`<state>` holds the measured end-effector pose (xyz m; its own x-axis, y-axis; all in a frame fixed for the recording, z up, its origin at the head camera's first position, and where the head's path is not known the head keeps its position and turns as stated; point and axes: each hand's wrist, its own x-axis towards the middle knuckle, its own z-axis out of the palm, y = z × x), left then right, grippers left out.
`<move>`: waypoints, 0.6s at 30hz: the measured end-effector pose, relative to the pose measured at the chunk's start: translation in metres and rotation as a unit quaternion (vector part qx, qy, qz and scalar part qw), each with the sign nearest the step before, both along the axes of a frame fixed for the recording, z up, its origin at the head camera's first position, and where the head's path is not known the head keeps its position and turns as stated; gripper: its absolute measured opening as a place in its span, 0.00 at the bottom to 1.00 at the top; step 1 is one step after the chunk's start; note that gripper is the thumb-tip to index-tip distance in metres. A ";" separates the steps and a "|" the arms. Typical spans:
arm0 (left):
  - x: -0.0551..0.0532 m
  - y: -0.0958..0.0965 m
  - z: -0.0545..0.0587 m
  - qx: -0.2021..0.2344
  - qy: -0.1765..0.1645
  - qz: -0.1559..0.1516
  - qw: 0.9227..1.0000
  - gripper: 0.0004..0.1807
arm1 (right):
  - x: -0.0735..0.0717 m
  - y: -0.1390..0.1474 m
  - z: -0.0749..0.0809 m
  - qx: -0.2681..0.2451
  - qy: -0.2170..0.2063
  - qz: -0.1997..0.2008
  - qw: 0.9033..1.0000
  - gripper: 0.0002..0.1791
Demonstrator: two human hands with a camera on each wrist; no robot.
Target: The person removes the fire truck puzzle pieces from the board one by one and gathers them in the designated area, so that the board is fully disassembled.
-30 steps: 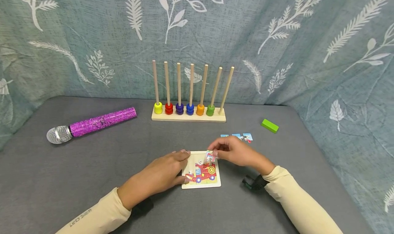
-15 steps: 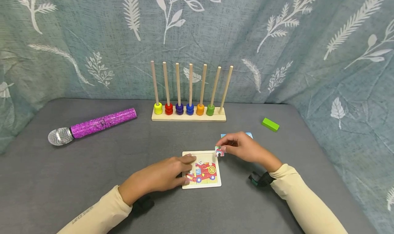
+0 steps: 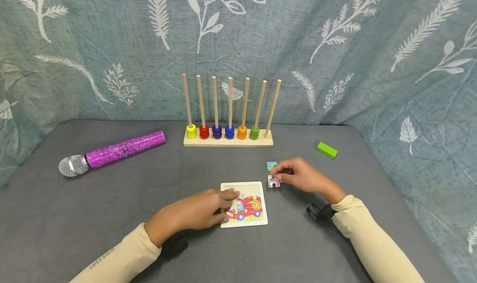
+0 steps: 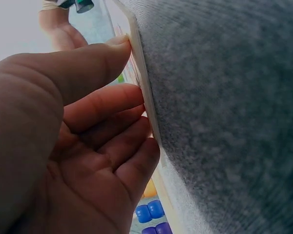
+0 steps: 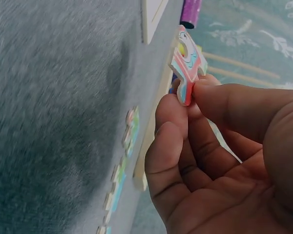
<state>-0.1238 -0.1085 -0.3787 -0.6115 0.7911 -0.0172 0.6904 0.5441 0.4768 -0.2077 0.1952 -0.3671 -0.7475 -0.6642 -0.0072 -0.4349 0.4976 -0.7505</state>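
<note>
A square wooden puzzle board point(image 3: 253, 189) lies on the grey table, with a red vehicle picture point(image 3: 249, 208) filling its lower part and bare wood above. My left hand point(image 3: 197, 208) rests at its left side; in the left wrist view the thumb and fairly straight fingers point(image 4: 105, 105) touch the board's edge. Right of the board, my right hand point(image 3: 303, 176) pinches a red, white and blue puzzle piece point(image 3: 273, 182) between thumb and fingertips. The right wrist view shows that piece point(image 5: 185, 73) held above the table. Another puzzle piece point(image 3: 271, 166) lies just beyond, others partly hidden by the right hand.
A wooden peg stand point(image 3: 228, 142) with coloured beads stands at the back centre. A purple glittery microphone point(image 3: 124, 149) lies at the left. There is a green block point(image 3: 327, 150) at the right. A patterned curtain point(image 3: 112, 39) hangs behind the table.
My right hand has carried the puzzle piece from over the board's upper right corner rightward, off the board. My left fingers have shifted slightly further over the board's left side.
</note>
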 end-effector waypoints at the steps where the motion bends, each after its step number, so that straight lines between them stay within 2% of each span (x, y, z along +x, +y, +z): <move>1: 0.000 0.000 0.000 0.000 0.002 -0.001 1.000 0.17 | -0.001 0.000 0.000 0.003 0.001 0.001 1.000 0.10; 9: 0.001 -0.002 -0.001 0.002 0.007 -0.006 1.000 0.17 | -0.005 0.004 -0.008 0.016 0.008 0.002 1.000 0.09; 14: 0.002 -0.003 -0.002 0.010 0.010 0.002 1.000 0.16 | -0.007 0.005 -0.014 0.021 0.013 0.003 1.000 0.09; 18: 0.002 -0.003 -0.001 -0.001 0.016 0.005 1.000 0.19 | -0.009 0.006 -0.016 0.024 0.014 0.006 1.000 0.09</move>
